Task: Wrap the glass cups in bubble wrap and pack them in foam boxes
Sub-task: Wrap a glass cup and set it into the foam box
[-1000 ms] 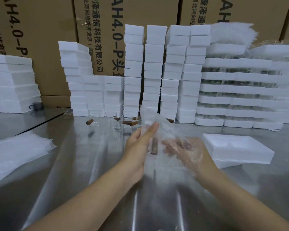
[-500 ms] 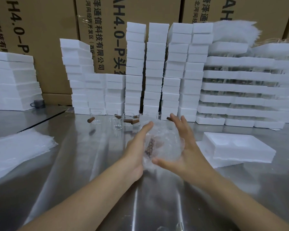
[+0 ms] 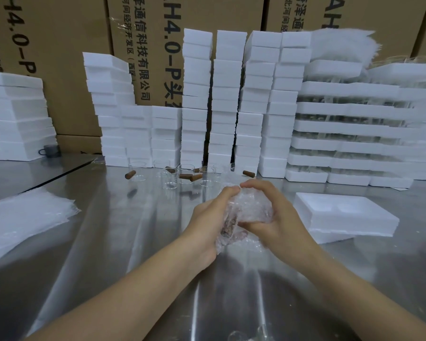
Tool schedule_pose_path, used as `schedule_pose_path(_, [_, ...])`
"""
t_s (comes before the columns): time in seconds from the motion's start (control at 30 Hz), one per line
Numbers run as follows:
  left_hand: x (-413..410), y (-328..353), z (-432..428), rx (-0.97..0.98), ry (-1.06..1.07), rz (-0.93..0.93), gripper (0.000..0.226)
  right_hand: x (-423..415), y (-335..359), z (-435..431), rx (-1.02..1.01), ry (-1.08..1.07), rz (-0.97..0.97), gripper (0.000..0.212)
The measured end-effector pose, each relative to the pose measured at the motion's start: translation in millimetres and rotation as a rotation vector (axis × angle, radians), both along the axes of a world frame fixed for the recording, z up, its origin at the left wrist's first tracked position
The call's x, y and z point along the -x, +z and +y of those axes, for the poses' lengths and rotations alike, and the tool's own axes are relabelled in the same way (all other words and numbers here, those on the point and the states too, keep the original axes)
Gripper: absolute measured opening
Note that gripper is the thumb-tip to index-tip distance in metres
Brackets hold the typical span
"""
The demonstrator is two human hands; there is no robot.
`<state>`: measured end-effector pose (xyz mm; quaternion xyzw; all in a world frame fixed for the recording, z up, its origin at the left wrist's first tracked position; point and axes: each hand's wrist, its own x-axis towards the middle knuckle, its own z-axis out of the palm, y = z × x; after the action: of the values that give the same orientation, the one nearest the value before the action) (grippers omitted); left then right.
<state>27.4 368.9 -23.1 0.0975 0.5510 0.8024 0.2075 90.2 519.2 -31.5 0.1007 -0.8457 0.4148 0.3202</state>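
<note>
Above the worktop (image 3: 133, 242), a bundle of bubble wrap (image 3: 252, 207) is gripped between the left hand (image 3: 207, 217) and the right hand (image 3: 280, 217). The fingers of both are curled round it and the fingertips nearly meet on top. The brown handle of the wrapped glass cup (image 3: 228, 225) is seen through the film by the left palm. Just right of the hands an open foam box (image 3: 344, 217) is set. Farther back, unwrapped cups (image 3: 170, 179) are grouped before stacked foam boxes (image 3: 228, 99), and bubble wrap sheets (image 3: 22, 217) are piled at the left.

Both hands — the left hand (image 3: 208, 217) and right hand (image 3: 278, 215) — have closed around the bubble wrap (image 3: 252, 207), bunching the once-loose sheet into a tight bundle.
</note>
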Motion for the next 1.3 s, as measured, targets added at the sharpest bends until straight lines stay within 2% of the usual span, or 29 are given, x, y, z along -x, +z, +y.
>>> schedule_pose_path(0.13, [0,2,1,-0.045,0.014,-0.037,0.035,-1,3,-9,0.284,0.028,-0.044,0.067])
schedule_pose_path(0.33, [3,6,-4,-0.082,-0.015,-0.134,0.049,2,7,-6,0.902,0.267,-0.218,0.022])
schedule_pose_path(0.4, [3,4,-3,-0.094,-0.045,-0.133,0.051,5,9,0,1.137,0.245,-0.284,0.03])
schedule_pose_path(0.47, [3,1,0,-0.073,-0.053,-0.102,0.044,6,11,7,1.348,0.252,-0.301,0.021])
schedule_pose_path(0.53, [1,-2,4,-0.058,-0.058,-0.084,0.035,7,10,11,1.414,0.261,-0.255,0.016])
schedule_pose_path(0.6, [0,-3,5,-0.064,-0.067,-0.09,0.032,7,9,11,1.334,0.228,-0.193,0.019])
schedule_pose_path(0.63, [1,-3,4,-0.068,-0.074,-0.094,0.031,8,8,9,1.23,0.213,-0.161,0.023])
schedule_pose_path(0.73, [2,-2,0,-0.105,-0.12,-0.128,0.033,5,4,-2,0.757,0.095,-0.131,0.033])
schedule_pose_path(0.8, [1,-2,-3,-0.13,-0.164,-0.132,0.04,2,3,-9,0.534,0.057,-0.117,0.038])
schedule_pose_path(0.93, [3,-2,-2,-0.095,-0.121,-0.114,0.053,-5,4,-14,0.11,0.046,-0.085,0.032])
schedule_pose_path(1.03, [3,-6,0,0.015,-0.095,-0.018,0.047,-10,7,-17,-0.084,-0.056,-0.114,0.02])
schedule_pose_path(1.17, [0,-7,3,0.1,-0.126,0.103,0.049,-13,15,-11,-0.121,-0.002,-0.134,0.012])
schedule_pose_path(1.27, [3,-5,2,0.137,-0.138,0.134,0.055,-13,19,-5,0.032,0.033,-0.135,0.004])
schedule_pose_path(1.3, [4,-4,0,0.134,-0.136,0.115,0.058,-12,19,-5,0.103,0.017,-0.107,0.012])
